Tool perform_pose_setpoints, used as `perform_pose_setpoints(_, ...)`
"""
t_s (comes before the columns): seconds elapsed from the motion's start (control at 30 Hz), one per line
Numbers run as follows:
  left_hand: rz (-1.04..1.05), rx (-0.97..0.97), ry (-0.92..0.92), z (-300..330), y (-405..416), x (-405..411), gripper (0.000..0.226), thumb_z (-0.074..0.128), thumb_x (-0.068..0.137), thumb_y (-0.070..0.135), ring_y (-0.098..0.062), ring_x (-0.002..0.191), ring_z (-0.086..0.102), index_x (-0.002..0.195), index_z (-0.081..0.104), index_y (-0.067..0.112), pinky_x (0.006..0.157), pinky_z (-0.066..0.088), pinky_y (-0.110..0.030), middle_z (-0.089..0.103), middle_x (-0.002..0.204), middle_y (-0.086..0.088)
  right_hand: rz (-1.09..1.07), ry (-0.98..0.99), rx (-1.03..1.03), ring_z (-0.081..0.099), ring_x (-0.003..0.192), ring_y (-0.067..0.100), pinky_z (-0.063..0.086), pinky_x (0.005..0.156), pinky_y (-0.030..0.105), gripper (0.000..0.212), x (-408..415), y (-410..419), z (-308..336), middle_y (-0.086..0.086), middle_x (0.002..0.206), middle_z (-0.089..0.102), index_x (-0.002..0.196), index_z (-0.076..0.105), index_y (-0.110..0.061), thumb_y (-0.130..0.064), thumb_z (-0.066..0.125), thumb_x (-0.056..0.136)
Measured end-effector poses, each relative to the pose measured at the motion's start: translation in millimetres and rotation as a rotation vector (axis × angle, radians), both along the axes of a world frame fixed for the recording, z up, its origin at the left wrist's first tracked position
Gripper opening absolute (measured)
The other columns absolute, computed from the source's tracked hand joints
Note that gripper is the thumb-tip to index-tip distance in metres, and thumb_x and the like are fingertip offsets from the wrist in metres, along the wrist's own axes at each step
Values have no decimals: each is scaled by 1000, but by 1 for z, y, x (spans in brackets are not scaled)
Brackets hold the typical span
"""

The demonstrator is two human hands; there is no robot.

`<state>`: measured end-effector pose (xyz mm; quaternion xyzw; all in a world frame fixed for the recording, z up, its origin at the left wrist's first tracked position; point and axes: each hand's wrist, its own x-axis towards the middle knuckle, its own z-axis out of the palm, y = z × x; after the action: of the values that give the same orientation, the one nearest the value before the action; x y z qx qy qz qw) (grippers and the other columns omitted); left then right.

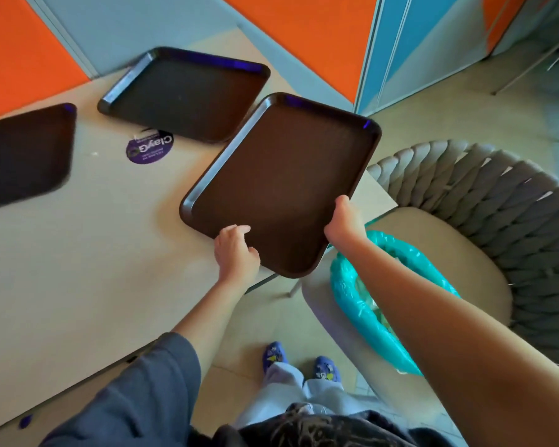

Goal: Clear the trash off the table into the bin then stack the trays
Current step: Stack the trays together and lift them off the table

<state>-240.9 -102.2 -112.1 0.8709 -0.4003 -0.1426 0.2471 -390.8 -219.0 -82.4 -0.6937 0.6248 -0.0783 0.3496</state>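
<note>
Both hands grip a brown tray at the table corner

The rounded, rimmed plastic tray [281, 185] is pinched along its near edge by the left hand [236, 250] and right hand [346, 221], over the pale table [78, 253] beside the teal-lined bin [362, 301].

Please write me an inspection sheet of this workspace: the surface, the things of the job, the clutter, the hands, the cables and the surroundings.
Surface: beige table, with a round purple sticker on it.
Job's things: brown tray held at its near edge, jutting past the table edge; second tray flat at the far side; third tray at the left, blurred; bin with a teal liner beside the table, below the right arm.
Clutter: no trash seen on the table or trays.
Hands: left hand and right hand both grip the brown tray.
Cables: nothing seen.
Surroundings: woven grey chair by the bin; orange and blue wall panels behind.
</note>
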Motion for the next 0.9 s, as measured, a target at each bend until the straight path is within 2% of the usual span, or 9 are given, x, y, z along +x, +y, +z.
perform_pose_setpoints(0.13, -28, 38, 55, 8, 3, 25, 48, 52, 76, -11, -28, 121, 41, 120, 57, 7, 102, 31, -30, 50, 128, -14, -16, 39, 30, 54, 106, 36, 43, 76, 34, 27, 13, 18, 0, 20, 117, 52, 111, 44, 0, 3, 49, 84)
perform_pose_setpoints(0.27, -68, 78, 73, 14, 15, 49, 52, 51, 72, -14, -31, 121, 40, 120, 57, 6, 104, 32, -32, 46, 130, -16, 89, 176, 181, 65, 92, 35, 48, 60, 30, 14, 26, 30, 3, 19, 104, 64, 86, 45, -6, -7, 58, 80)
perform_pose_setpoints(0.3, -73, 76, 60, 14, 18, 54, 52, 52, 73, -15, -32, 122, 39, 121, 56, 6, 104, 32, -33, 44, 132, -16, 117, 214, 207, 66, 90, 34, 50, 59, 30, 11, 29, 30, 5, 18, 103, 65, 86, 49, -5, -10, 57, 81)
perform_pose_setpoints(0.37, -55, 47, 38, 13, 23, 60, 53, 57, 75, -12, -34, 127, 32, 125, 50, 8, 107, 29, -36, 34, 140, -18, 80, 229, 177, 65, 93, 33, 51, 68, 31, 23, 32, 24, 9, 15, 108, 64, 103, 54, -3, -16, 54, 83)
perform_pose_setpoints(0.47, 30, -3, -11, 12, 23, 63, 60, 67, 81, 10, -34, 136, 19, 134, 39, 10, 110, 22, -42, 19, 150, -18, -8, 215, -3, 54, 111, 34, 47, 82, 35, 39, 37, 2, 21, 14, 122, 53, 121, 45, -7, -27, 53, 89)
perform_pose_setpoints(0.53, 135, -11, -7, 14, 20, 62, 68, 66, 83, 16, -34, 136, 19, 140, 29, 11, 107, 29, -46, 16, 151, -17, 17, 240, -123, 43, 120, 35, 45, 89, 43, 44, 40, -16, 29, 16, 129, 44, 124, 42, -8, -31, 54, 90)
perform_pose_setpoints(0.63, 362, 31, 113, 17, 18, 66, 72, 64, 85, 13, -36, 130, 25, 142, 20, 5, 101, 36, -47, 21, 147, -19, 102, 305, -220, 32, 127, 34, 42, 92, 48, 51, 40, -42, 35, 15, 136, 35, 131, 38, -10, -34, 55, 90)
perform_pose_setpoints(0.77, 525, 79, 327, 12, 12, 80, 62, 62, 87, 12, -40, 122, 40, 137, 28, 0, 97, 45, -47, 30, 139, -23, 170, 360, -228, 29, 131, 35, 38, 98, 51, 58, 34, -86, 36, 15, 142, 31, 137, 32, -12, -36, 55, 90)
perform_pose_setpoints(0.9, 506, 151, 328, 8, -1, 91, 48, 61, 88, 11, -38, 114, 51, 131, 40, 0, 92, 50, -44, 43, 132, -20, 154, 379, -184, 30, 130, 36, 36, 101, 53, 59, 35, -125, 30, 17, 141, 34, 139, 29, -9, -34, 53, 91)
